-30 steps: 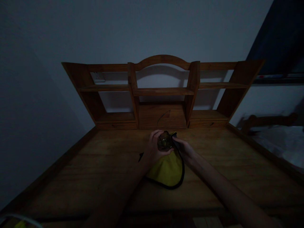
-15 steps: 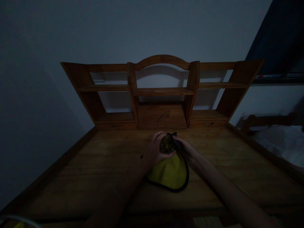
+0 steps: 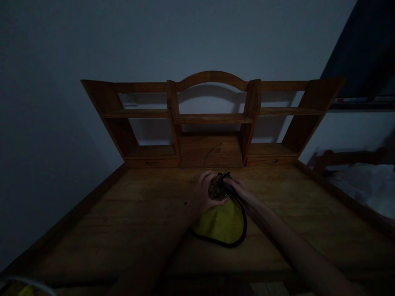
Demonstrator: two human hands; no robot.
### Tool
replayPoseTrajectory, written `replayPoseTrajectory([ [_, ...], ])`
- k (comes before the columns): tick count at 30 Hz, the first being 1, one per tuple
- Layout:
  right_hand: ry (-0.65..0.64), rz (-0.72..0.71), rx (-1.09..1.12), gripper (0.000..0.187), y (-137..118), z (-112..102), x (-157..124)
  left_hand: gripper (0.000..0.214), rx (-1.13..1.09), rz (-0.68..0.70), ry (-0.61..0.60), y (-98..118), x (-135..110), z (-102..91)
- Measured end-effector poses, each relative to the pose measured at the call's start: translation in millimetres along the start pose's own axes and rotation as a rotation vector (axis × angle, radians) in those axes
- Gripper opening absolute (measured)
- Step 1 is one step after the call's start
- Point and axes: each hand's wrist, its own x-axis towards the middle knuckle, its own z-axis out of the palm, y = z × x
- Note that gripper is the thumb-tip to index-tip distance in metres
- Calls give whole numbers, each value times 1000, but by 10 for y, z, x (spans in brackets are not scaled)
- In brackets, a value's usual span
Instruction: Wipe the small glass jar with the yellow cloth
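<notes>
A yellow pouch with black edging (image 3: 220,224) lies on the wooden desk (image 3: 129,222) in dim light. At its far end sits a small dark rounded object (image 3: 217,188), too dim to name. My left hand (image 3: 202,193) curls round that object from the left. My right hand (image 3: 240,190) pinches the pouch's dark rim just right of the object. Both hands meet at the pouch's mouth.
A wooden hutch with shelves (image 3: 212,119) stands at the back of the desk against a pale wall. A bed with a wooden rail and white bedding (image 3: 361,181) lies to the right. A curved white thing (image 3: 18,285) shows at the lower left corner.
The pouch has shifted slightly right and its black edging has swung outward. Both hands stayed at the pouch's mouth, the right one moving a little closer to the dark object.
</notes>
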Motion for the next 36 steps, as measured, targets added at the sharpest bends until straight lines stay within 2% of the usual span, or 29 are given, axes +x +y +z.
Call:
replayPoseTrajectory([
  [7,75,-68,-155,29,-10,-11,-23,85,-4,-14,-12,-10,-6,26],
  [16,15,-192,-269,39,38,-62,-28,82,-12,-20,-36,5,-2,-5],
  [24,-13,-227,-292,32,56,-52,-29,82,12,40,-68,11,7,-16],
  [36,-18,-202,-275,20,21,-19,-64,79,50,90,-78,-6,-14,13],
])
